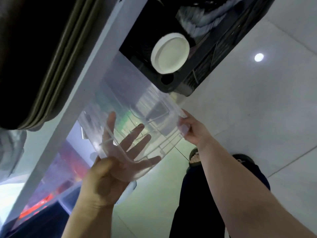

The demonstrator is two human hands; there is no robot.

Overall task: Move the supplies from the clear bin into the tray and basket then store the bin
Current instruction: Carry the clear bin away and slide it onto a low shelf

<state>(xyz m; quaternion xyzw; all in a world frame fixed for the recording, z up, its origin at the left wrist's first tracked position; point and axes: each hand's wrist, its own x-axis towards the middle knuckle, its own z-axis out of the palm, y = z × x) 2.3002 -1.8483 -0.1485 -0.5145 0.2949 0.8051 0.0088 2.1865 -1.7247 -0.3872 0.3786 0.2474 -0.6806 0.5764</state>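
Note:
The clear bin [137, 117] is tilted in the middle of the view, below the edge of a white table [82, 79], and looks empty. My left hand [118, 155] lies flat under its near corner, fingers spread and seen through the plastic. My right hand [190, 129] pinches the bin's right rim. A dark basket [193, 66] sits beyond the bin and holds a white round lid [169, 54] with crumpled dark bags behind it. A stack of dark trays [39, 69] lies on the table at upper left.
Pale floor tiles [257, 109] fill the right side. My dark-trousered legs and a patterned shoe [195, 157] are at lower centre. Under the table at lower left stand clear storage boxes with red contents [56, 177].

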